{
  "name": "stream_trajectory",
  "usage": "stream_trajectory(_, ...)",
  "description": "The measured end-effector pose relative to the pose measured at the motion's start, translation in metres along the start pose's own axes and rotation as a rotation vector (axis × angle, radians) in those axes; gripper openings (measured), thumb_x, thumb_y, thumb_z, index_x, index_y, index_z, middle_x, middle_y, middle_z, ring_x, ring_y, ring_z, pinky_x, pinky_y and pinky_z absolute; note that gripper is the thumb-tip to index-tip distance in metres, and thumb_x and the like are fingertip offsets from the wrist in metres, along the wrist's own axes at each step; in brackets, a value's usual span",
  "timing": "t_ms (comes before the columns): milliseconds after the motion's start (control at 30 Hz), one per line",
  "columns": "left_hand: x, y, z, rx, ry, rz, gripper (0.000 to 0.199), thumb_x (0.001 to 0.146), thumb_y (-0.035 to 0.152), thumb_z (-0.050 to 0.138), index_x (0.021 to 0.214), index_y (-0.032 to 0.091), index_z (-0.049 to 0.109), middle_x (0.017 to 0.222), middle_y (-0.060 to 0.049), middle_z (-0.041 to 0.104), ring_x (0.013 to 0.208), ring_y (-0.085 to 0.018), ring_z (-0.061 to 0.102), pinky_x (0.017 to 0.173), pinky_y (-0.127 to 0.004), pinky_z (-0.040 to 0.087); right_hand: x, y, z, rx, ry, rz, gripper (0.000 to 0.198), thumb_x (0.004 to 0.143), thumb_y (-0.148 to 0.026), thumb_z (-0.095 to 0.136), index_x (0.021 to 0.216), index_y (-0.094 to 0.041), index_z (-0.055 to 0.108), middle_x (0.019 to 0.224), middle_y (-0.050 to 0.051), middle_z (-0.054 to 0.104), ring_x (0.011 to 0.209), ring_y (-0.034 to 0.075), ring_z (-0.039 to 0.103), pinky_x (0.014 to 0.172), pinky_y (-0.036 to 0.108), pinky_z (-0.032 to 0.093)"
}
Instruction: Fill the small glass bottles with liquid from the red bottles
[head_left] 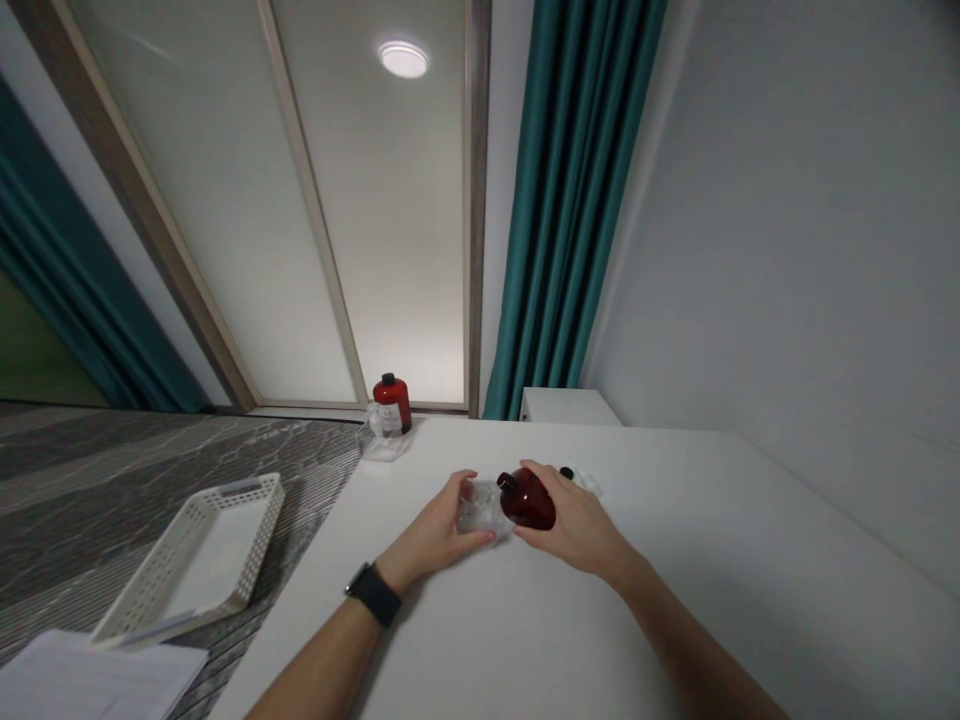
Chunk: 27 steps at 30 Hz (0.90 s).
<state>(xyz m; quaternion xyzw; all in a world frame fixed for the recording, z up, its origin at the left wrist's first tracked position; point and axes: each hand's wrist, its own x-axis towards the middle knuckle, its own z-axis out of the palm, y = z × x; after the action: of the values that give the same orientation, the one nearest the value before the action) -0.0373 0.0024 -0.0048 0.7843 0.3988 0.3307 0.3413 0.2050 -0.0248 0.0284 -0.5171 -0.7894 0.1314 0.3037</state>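
My right hand (574, 520) is wrapped around a dark red bottle (531, 503), which is tilted with its dark neck pointing up and to the left. Around a clear see-through container (480, 508) curls my left hand (442, 530), thumb at the near side and fingers at the far side. The bottle's neck is beside the container's right edge; whether they touch, I cannot tell. Just beyond my right hand lie a small black cap-like piece (566, 472) and some clear plastic (589, 482), partly hidden by the hand.
A second red bottle (401, 400) with a black cap and white label stands at the table's far left corner, clear plastic (384, 448) beside it. Left of the white table (480, 640) are a white perforated basket (259, 545) and papers (97, 680). A white cabinet (570, 405) stands behind.
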Motion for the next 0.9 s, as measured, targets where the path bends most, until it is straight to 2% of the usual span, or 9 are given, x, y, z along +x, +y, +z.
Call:
stream_trajectory(100, 0.000, 0.000, 0.000, 0.001, 0.006, 0.005, 0.073, 0.076, 0.036, 0.078, 0.136, 0.018, 0.039, 0.123, -0.014, 0.058, 0.110, -0.029, 0.060, 0.098, -0.049, 0.048, -0.001, -0.001, 0.000, -0.019, -0.012, 0.025, 0.083, 0.073, -0.031, 0.078, 0.146, -0.030, 0.040, 0.133, 0.010, 0.061, 0.114, 0.033, 0.064, 0.095, 0.048, 0.049)
stream_trajectory(267, 0.000, 0.000, -0.001, -0.008, 0.002, 0.008, 0.072, 0.075, 0.038, 0.079, 0.133, 0.018, 0.042, 0.123, -0.015, 0.059, 0.111, -0.030, 0.059, 0.098, -0.048, 0.048, -0.003, 0.000, 0.001, -0.079, -0.043, 0.062, 0.102, 0.065, -0.038, 0.084, 0.152, -0.031, 0.030, 0.133, 0.012, 0.061, 0.112, 0.037, 0.064, 0.092, 0.051, 0.049)
stream_trajectory(433, 0.000, 0.004, -0.002, 0.022, -0.004, 0.004, 0.071, 0.076, 0.035, 0.078, 0.133, 0.016, 0.041, 0.124, -0.015, 0.058, 0.112, -0.030, 0.059, 0.098, -0.047, 0.048, -0.003, 0.001, 0.002, -0.086, -0.033, 0.019, 0.090, 0.070, -0.030, 0.077, 0.149, -0.027, 0.034, 0.133, 0.012, 0.061, 0.112, 0.034, 0.064, 0.093, 0.049, 0.050)
stream_trajectory(600, 0.001, 0.012, -0.003, 0.047, 0.011, -0.019, 0.069, 0.076, 0.032, 0.078, 0.132, 0.016, 0.042, 0.123, -0.015, 0.059, 0.112, -0.030, 0.059, 0.098, -0.048, 0.048, 0.000, 0.002, 0.001, -0.109, -0.055, 0.001, 0.083, 0.072, -0.029, 0.075, 0.146, -0.026, 0.037, 0.136, 0.011, 0.059, 0.115, 0.032, 0.063, 0.095, 0.046, 0.050)
stream_trajectory(900, 0.000, 0.013, -0.005, 0.133, 0.027, 0.080, 0.073, 0.078, 0.033, 0.076, 0.138, 0.017, 0.039, 0.127, -0.015, 0.056, 0.117, -0.031, 0.056, 0.102, -0.050, 0.046, 0.008, 0.001, -0.003, -0.228, -0.078, -0.087, 0.076, 0.073, -0.031, 0.073, 0.143, -0.027, 0.041, 0.129, 0.010, 0.063, 0.110, 0.032, 0.065, 0.091, 0.046, 0.051)
